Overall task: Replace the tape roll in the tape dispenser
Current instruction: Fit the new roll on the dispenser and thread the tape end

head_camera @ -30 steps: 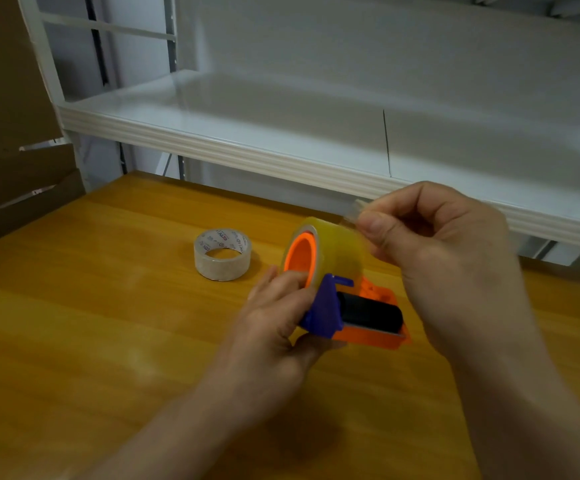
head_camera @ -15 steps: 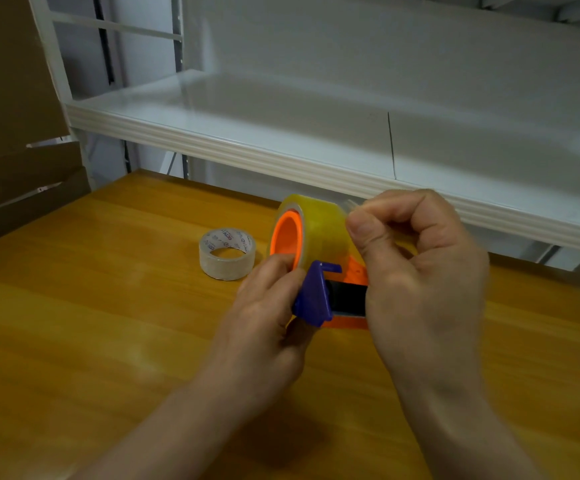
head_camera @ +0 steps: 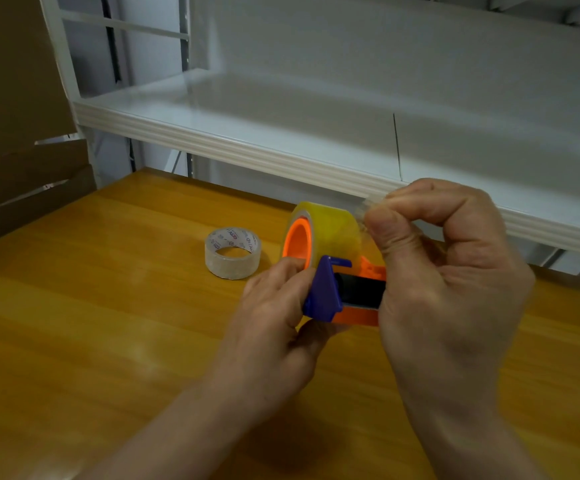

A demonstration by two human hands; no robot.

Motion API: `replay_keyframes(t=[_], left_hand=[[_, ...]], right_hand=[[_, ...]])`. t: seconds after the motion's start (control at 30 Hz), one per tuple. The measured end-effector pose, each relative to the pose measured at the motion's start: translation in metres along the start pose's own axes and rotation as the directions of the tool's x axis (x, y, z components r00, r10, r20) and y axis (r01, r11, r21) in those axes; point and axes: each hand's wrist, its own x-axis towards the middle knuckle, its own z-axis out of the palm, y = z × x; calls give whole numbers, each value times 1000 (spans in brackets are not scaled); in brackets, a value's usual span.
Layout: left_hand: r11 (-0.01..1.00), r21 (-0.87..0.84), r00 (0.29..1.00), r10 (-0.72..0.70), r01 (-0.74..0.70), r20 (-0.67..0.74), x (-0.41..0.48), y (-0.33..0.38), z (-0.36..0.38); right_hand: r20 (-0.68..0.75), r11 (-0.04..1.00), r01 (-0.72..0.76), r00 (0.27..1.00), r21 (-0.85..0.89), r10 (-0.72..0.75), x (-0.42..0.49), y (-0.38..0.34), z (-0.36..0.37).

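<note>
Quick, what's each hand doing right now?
The left hand grips the dispenser.
The right hand pinches the tape end.

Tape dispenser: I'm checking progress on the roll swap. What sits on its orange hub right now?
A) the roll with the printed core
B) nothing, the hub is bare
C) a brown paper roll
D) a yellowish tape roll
D: a yellowish tape roll sits on the tape dispenser's orange hub, its loose end pinched by the right hand, while the printed-core roll lies flat on the wooden table, apart.
</note>
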Motion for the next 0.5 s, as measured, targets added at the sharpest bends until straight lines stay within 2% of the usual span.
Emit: replay_keyframes(t=[0.1, 0.2, 0.5], left_hand=[[996, -47, 997, -69, 70, 17, 1, 4, -2], [982, -110, 987, -148, 153, 60, 1, 6, -5], [987, -122, 992, -95, 104, 77, 0, 10, -2]], right_hand=[[117, 994, -99, 988, -45, 104, 10, -2, -5], [233, 971, -238, 943, -35, 240, 22, 2, -14], [322, 962, -274, 910, -4, 260, 33, 4, -29]])
